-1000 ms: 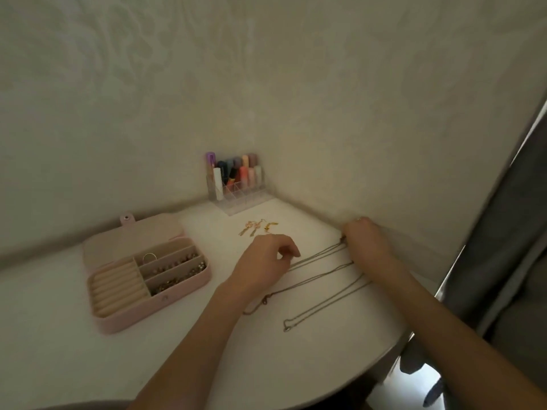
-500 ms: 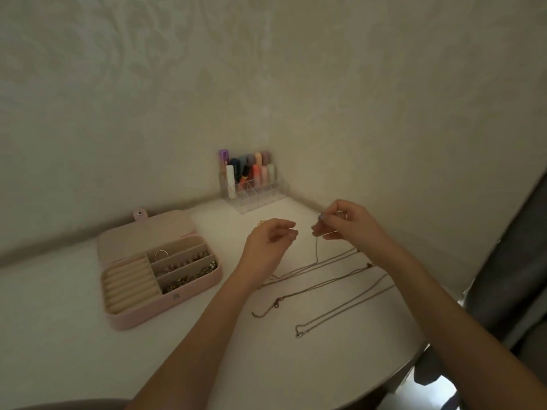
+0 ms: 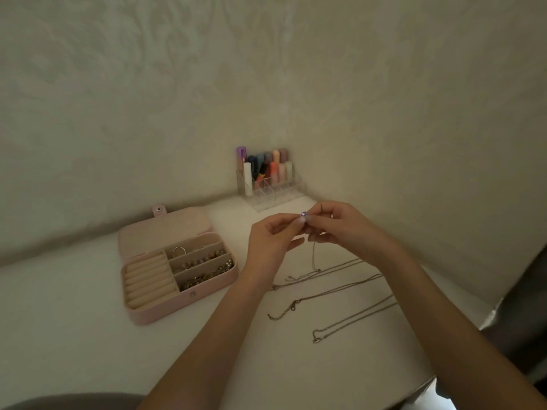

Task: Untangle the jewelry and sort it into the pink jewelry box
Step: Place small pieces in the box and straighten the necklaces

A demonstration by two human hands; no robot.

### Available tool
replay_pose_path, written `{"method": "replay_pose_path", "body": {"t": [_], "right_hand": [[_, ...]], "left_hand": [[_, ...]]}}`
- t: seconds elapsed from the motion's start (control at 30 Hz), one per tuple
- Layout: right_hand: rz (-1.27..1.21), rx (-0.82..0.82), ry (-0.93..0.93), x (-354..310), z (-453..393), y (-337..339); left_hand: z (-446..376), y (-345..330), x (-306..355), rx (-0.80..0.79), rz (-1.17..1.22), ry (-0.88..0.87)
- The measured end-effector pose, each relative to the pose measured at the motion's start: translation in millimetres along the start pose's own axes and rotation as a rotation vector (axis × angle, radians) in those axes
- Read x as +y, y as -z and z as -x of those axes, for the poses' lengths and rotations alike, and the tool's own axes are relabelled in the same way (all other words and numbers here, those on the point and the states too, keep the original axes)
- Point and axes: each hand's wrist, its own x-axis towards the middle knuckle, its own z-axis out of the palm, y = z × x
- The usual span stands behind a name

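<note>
A thin chain with a small purple pendant (image 3: 303, 214) is hanging just above centre frame, pinched at the pendant end by both the left hand (image 3: 273, 236) and the right hand (image 3: 340, 227), each grip closing on it while its tail is trailing down onto the surface (image 3: 74, 335). That tail is probably dragging across the other necklaces (image 3: 331, 294) lying spread to the lower right, so lifting carelessly risks re-knotting them. The pink jewelry box (image 3: 174, 263) is sitting open at left, well apart, so a slipping pendant would be landing outside it.
</note>
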Motion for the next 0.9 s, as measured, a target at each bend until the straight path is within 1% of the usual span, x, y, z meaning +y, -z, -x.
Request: {"method": "replay_pose_path", "body": {"t": [0.17,0.3,0.47,0.57,0.73,0.83,0.9], "right_hand": [[0.007,0.001,0.027,-1.2,-5.2,-2.6],[-0.028,-0.007,0.011,-3.4,-7.3,-6.3],[-0.017,0.029,0.041,-2.5,-10.8,-12.0],[-0.052,0.081,0.054,-0.2,-11.9,-16.5],[-0.031,0.148,0.073,2.0,-10.5,-22.8],[-0.092,0.171,0.059,2.8,-11.4,-23.8],[-0.178,0.166,0.045,3.7,-11.9,-24.6]], "left_hand": [[0.4,3.1,2.4,0.090,0.012,-0.040],[-0.9,4.9,3.7,0.136,0.050,-0.036],[-0.5,5.3,4.4,0.121,0.061,-0.023],[-0.6,6.3,5.1,0.119,0.066,-0.004],[0.9,7.1,5.4,0.091,0.062,0.037],[-0.1,8.1,4.6,0.110,0.067,0.053],[-0.9,8.1,4.4,0.106,0.050,0.065]]}}
